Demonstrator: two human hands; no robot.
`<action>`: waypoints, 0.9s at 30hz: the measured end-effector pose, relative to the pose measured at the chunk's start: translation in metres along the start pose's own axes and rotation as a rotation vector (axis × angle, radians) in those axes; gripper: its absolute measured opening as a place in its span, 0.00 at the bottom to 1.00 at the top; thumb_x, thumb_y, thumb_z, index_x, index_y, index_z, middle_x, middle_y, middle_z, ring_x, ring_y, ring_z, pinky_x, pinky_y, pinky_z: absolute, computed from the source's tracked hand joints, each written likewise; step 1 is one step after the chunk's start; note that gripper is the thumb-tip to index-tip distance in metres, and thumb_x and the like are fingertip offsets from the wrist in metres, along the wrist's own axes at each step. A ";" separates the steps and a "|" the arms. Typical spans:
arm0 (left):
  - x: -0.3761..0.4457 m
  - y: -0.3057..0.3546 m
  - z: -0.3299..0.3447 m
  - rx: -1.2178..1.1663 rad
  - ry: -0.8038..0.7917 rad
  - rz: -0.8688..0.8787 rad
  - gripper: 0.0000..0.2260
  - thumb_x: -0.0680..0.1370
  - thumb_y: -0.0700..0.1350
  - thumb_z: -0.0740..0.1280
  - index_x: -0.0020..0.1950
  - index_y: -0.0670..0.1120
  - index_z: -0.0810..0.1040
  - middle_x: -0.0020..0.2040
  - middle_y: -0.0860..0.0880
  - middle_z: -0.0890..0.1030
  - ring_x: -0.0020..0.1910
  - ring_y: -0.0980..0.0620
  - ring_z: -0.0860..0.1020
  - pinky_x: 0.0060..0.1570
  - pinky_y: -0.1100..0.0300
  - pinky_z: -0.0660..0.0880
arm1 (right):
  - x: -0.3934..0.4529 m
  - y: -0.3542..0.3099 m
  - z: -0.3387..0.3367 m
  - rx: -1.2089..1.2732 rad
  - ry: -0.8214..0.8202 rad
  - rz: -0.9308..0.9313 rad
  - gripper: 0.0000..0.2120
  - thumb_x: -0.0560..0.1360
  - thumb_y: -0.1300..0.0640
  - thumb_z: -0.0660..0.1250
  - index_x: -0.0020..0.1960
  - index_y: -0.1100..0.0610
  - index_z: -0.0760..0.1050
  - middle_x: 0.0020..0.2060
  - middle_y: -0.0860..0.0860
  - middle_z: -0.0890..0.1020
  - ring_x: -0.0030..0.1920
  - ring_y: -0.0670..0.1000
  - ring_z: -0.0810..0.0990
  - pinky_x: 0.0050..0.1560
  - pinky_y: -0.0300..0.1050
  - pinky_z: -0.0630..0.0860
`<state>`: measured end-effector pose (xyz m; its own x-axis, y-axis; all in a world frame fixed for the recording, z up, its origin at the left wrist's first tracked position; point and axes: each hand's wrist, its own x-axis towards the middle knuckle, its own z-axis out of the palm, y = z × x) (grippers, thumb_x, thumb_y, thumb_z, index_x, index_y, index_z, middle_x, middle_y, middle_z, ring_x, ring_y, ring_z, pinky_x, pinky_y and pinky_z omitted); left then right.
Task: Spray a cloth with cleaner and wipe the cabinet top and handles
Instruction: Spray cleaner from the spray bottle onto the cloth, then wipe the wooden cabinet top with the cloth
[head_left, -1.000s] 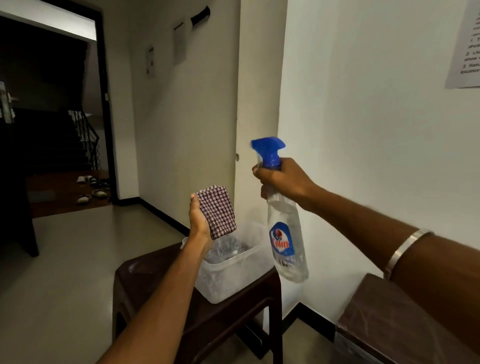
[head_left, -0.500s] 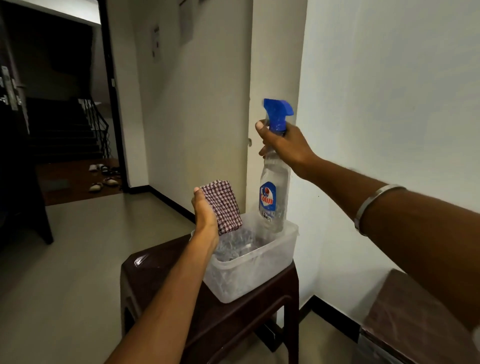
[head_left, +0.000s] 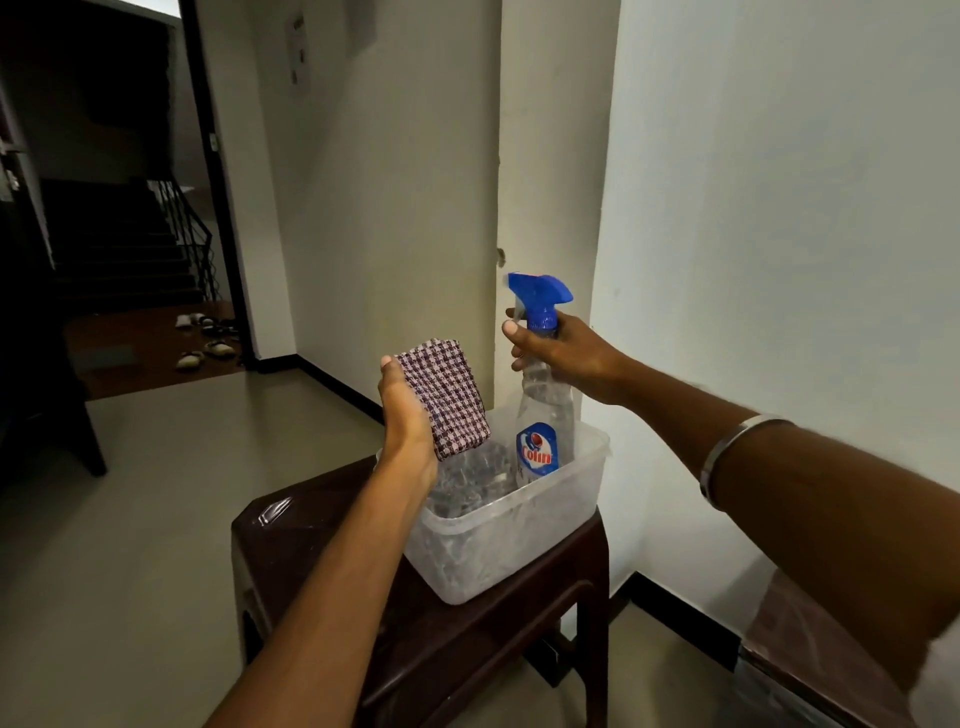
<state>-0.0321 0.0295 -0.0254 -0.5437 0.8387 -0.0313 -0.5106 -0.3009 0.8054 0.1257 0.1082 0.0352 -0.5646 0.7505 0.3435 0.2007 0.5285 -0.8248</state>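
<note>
Left hand (head_left: 408, 415) is gripping the folded checked cloth (head_left: 444, 397) upright above the clear tub (head_left: 498, 540). Right hand (head_left: 566, 358) is clasping the spray bottle (head_left: 543, 415) by its neck — fingers curled round it, blue nozzle up — base sitting low inside the tub on the brown counter (head_left: 467, 649).

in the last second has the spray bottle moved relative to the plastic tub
Yes. The spray bottle, gripped by the right hand, has come down into the clear plastic tub; a second ago it hung tilted beside the tub's right side.
</note>
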 end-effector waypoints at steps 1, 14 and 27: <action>-0.001 0.000 0.000 -0.002 -0.006 -0.001 0.27 0.81 0.62 0.48 0.66 0.46 0.73 0.52 0.44 0.80 0.50 0.44 0.80 0.49 0.48 0.79 | -0.001 -0.001 -0.001 -0.005 0.000 0.013 0.20 0.77 0.45 0.65 0.62 0.56 0.70 0.47 0.57 0.78 0.48 0.53 0.81 0.53 0.48 0.79; -0.026 0.009 0.010 0.025 -0.065 0.005 0.22 0.82 0.61 0.48 0.60 0.48 0.73 0.52 0.44 0.79 0.48 0.44 0.79 0.49 0.46 0.77 | -0.033 -0.002 -0.006 -0.498 0.301 0.254 0.48 0.69 0.30 0.64 0.77 0.55 0.51 0.75 0.56 0.59 0.74 0.61 0.60 0.70 0.60 0.65; -0.117 0.007 0.067 0.046 -0.337 -0.098 0.25 0.82 0.60 0.47 0.56 0.44 0.76 0.48 0.42 0.81 0.46 0.43 0.81 0.41 0.48 0.78 | -0.129 -0.045 -0.002 0.004 0.228 0.105 0.22 0.79 0.46 0.62 0.68 0.59 0.70 0.60 0.54 0.79 0.57 0.51 0.79 0.57 0.46 0.78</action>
<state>0.0724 -0.0406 0.0233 -0.2392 0.9675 0.0819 -0.5149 -0.1979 0.8341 0.1914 -0.0116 0.0291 -0.3460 0.8714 0.3479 0.2457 0.4420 -0.8627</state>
